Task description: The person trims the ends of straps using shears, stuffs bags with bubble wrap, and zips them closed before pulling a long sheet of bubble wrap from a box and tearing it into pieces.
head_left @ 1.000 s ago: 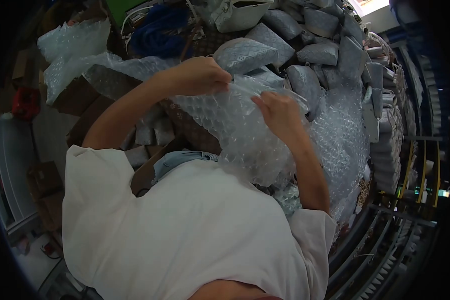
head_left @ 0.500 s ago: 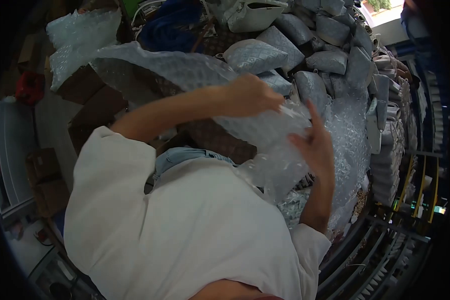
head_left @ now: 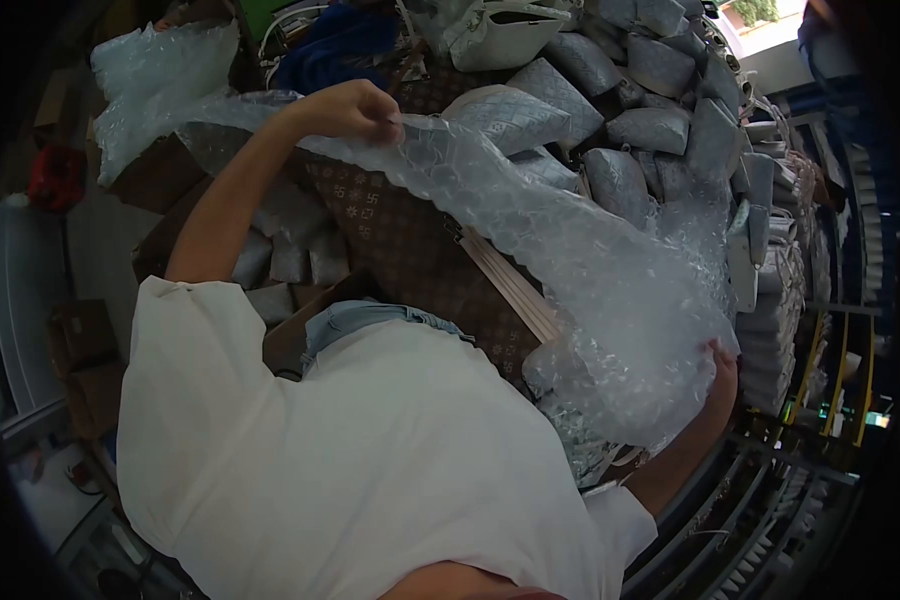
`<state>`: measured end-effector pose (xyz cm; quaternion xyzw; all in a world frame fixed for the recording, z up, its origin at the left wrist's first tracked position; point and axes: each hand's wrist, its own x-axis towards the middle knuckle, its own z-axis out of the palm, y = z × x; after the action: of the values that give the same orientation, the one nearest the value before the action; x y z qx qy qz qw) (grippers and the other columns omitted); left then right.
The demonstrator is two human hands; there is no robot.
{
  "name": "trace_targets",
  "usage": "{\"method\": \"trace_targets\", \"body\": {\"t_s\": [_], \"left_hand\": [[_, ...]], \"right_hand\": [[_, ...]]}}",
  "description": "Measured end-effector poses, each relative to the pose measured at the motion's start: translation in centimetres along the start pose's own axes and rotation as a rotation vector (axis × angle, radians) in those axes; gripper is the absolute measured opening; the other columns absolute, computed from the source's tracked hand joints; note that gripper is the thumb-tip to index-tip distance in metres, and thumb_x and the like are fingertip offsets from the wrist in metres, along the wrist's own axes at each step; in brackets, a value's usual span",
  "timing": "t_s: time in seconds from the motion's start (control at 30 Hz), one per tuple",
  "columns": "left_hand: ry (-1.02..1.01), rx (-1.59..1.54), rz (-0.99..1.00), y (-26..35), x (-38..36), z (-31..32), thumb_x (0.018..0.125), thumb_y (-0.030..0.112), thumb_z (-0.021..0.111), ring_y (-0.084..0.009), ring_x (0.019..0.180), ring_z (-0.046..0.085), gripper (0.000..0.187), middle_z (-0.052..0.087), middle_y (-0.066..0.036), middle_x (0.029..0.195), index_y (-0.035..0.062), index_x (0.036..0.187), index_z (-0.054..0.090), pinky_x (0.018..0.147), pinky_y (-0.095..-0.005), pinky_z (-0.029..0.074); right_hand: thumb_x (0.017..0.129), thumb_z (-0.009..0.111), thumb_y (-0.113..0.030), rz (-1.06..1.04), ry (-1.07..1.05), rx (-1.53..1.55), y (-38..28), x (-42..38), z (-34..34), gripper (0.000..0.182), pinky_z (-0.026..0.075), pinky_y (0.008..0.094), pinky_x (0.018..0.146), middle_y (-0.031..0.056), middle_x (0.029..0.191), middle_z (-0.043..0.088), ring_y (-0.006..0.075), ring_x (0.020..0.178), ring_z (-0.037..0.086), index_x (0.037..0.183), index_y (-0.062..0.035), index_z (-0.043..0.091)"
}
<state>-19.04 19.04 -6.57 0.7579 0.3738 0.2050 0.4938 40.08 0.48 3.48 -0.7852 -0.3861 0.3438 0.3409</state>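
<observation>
A long sheet of clear bubble wrap (head_left: 620, 300) stretches between my two hands, slanting down from upper left to lower right. My left hand (head_left: 365, 112) is closed on its upper edge. At the lower right, my right hand (head_left: 723, 368) grips the other end, its fingers partly behind the plastic. Beneath the sheet, pale straps (head_left: 510, 285) lie on a brown patterned surface (head_left: 400, 250). The sheet covers part of these straps, and what lies under its right side is hard to make out.
Silvery quilted bags (head_left: 660, 65) are heaped at the back right, beside a white handbag (head_left: 505, 38). More bubble wrap (head_left: 165, 85) lies at the upper left, over cardboard boxes (head_left: 155, 175). A blue cloth (head_left: 340, 50) sits at the back. Metal racks (head_left: 830, 380) stand at the right.
My hands have moved apart, the left to the upper left and the right down and to the right. The bubble wrap is now spread wider, and the pale straps have come into view.
</observation>
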Motion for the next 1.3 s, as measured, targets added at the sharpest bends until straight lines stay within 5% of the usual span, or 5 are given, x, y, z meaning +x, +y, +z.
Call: {"method": "trace_targets", "body": {"t_s": [0.4,0.97,1.07,1.13,1.3], "left_hand": [[0.031,0.276,0.317,8.6,3.3,6.4,0.075,0.007,0.063,-0.0183,0.052,0.053,0.012,0.055,-0.010,0.061,-0.0018,0.079,0.055,0.051,-0.0287,0.041],[0.143,0.431,0.667,9.0,0.1,9.0,0.073,0.005,0.060,-0.0222,0.060,0.060,0.005,0.060,-0.006,0.068,0.0064,0.075,0.055,0.053,-0.0308,0.047],[0.476,-0.278,0.235,4.9,-2.2,3.1,0.078,0.000,0.051,-0.0183,0.059,0.060,0.008,0.061,-0.009,0.069,0.0063,0.079,0.057,0.054,-0.0289,0.046],[0.764,0.626,0.022,0.2,-7.8,-5.2,0.083,0.004,0.042,-0.0139,0.062,0.059,0.015,0.059,-0.011,0.068,0.0024,0.086,0.057,0.057,-0.0274,0.044],[0.737,0.503,-0.147,1.2,-9.3,-3.3,0.086,0.006,0.044,-0.0107,0.052,0.045,0.012,0.052,-0.008,0.063,0.0011,0.087,0.055,0.051,-0.0249,0.035]], "right_hand": [[0.074,0.068,-0.018,-0.878,-0.445,-0.397,-15.4,-7.4,20.6,0.059,0.036,0.0274,0.047,0.0072,0.054,0.042,0.0126,0.046,0.041,0.127,-0.0093,0.043],[0.082,0.057,-0.013,-1.153,-0.302,-0.403,-8.2,-5.3,21.6,0.029,0.030,0.0327,0.042,0.0119,0.050,0.037,0.0231,0.043,0.041,0.062,-0.0033,0.039],[0.089,0.050,-0.019,-0.721,0.360,-0.154,0.1,0.3,12.2,0.026,0.045,0.0280,0.059,0.0122,0.073,0.060,0.0154,0.067,0.056,0.085,0.0048,0.060],[0.093,0.038,-0.031,-0.994,0.392,-0.288,12.7,6.1,-5.1,0.049,0.032,0.0355,0.100,0.0229,0.124,0.045,0.0274,0.117,0.044,0.118,0.0105,0.045],[0.084,0.049,-0.047,-0.813,1.246,-0.727,1.1,-9.4,-14.9,0.055,0.049,0.0382,0.076,0.0128,0.109,0.057,0.0264,0.092,0.058,0.112,0.0000,0.054]]}}
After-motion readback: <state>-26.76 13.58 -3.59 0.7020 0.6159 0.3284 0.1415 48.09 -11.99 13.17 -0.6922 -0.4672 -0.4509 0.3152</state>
